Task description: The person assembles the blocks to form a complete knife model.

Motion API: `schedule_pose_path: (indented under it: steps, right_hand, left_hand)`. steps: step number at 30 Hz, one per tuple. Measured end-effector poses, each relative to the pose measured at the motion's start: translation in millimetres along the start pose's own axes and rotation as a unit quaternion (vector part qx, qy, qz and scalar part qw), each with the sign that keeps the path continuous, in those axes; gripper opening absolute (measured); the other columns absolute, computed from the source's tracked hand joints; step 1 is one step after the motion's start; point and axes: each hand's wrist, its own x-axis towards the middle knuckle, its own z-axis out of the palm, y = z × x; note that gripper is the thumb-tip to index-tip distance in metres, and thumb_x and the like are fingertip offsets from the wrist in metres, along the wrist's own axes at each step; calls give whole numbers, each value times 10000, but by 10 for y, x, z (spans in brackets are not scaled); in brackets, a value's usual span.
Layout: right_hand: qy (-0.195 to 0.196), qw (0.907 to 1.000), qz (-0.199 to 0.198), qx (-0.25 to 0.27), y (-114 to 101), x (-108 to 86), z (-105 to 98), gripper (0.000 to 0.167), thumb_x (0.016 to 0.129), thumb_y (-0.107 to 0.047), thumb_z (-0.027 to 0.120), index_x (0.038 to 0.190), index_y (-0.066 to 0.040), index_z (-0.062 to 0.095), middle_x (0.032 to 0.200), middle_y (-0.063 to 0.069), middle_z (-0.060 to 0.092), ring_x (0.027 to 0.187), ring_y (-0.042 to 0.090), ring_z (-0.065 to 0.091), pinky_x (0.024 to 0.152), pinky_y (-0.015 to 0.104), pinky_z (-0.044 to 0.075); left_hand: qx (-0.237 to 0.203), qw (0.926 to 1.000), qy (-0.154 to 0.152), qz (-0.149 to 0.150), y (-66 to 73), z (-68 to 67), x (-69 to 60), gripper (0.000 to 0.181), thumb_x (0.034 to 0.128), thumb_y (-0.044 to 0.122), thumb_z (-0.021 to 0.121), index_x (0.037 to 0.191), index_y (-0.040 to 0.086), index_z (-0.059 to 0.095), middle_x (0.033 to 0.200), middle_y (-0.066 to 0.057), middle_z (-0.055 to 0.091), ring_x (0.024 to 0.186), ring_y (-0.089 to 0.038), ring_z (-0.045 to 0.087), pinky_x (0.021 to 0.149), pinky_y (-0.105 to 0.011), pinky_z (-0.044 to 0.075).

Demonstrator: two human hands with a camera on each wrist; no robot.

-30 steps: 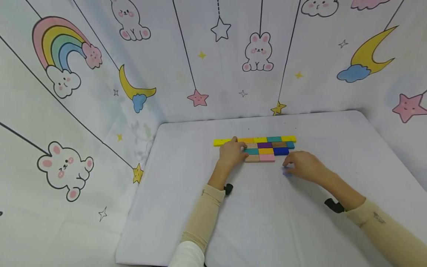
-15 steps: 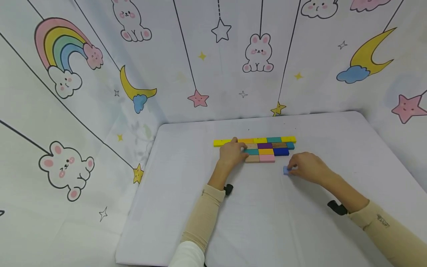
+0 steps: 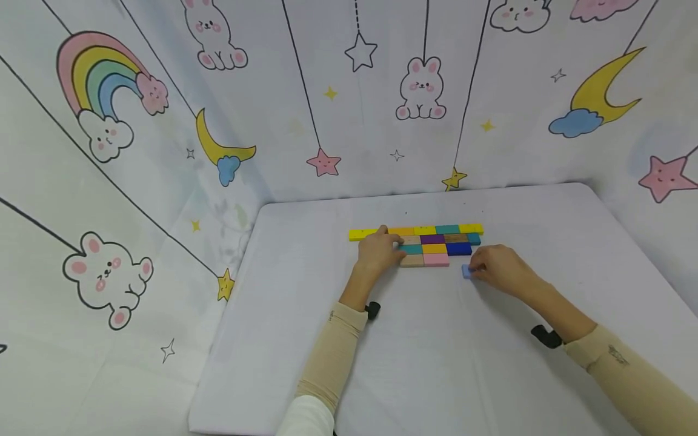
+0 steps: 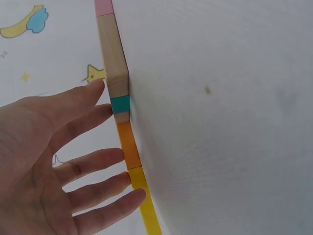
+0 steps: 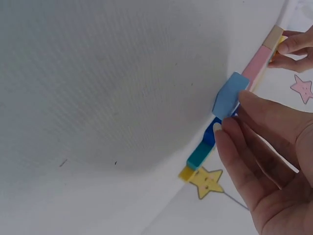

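Observation:
Several flat coloured wooden blocks lie edge to edge in stepped rows, among them a pink block (image 3: 436, 260), a dark blue block (image 3: 458, 249) and a purple block (image 3: 432, 239). At the left end of these rows, my left hand (image 3: 376, 249) rests its fingers against the blocks. Seen from the left wrist, those fingers are spread and fairly straight, touching an orange block (image 4: 129, 145) and a yellow block (image 4: 151, 210). My right hand (image 3: 504, 269) pinches a light blue block (image 5: 231, 95) between thumb and fingers, just right of the pink block and apart from it.
A white cloth-covered table (image 3: 425, 357) carries the blocks. Behind it and at the left hangs a white backdrop (image 3: 371, 127) printed with rabbits, stars and moons. Black wrist cameras sit at both cuffs.
My right hand has shifted the light blue block slightly away from me, closer to the rows. The left hand and the laid blocks have stayed in place.

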Motion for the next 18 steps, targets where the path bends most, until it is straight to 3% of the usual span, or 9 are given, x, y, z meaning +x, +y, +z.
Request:
schedule_pose_path:
  steps: [18]
  right_hand:
    - [370,9991,-94,173,-5,139,48,131,876,-27,819,997,20,807,1025,158,758,971,355,708,875,535,580]
  left_hand:
    - [69,10000,-28,-12,-10,-1,-13,370,959,528,710,1293,373,739,1203,10,604,751,-157,580,628,-287,519]
